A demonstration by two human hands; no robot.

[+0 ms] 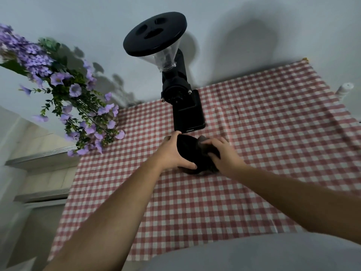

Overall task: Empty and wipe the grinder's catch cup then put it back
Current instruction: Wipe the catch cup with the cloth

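A black coffee grinder (181,94) with a clear hopper and a black lid stands at the back of the table. Just in front of its base, my left hand (172,153) grips the black catch cup (188,149) by its left side, thumb on the near edge. My right hand (224,153) presses a dark grey cloth (206,148) against the cup's right side. The cup's opening is tilted toward me, and the cloth and fingers hide part of it. The platform on the grinder's base is bare.
A red and white checked tablecloth (263,133) covers the table. Purple artificial flowers (74,98) hang over the table's back left corner. A white bottle top (345,89) shows past the right edge. A white wall is behind the grinder.
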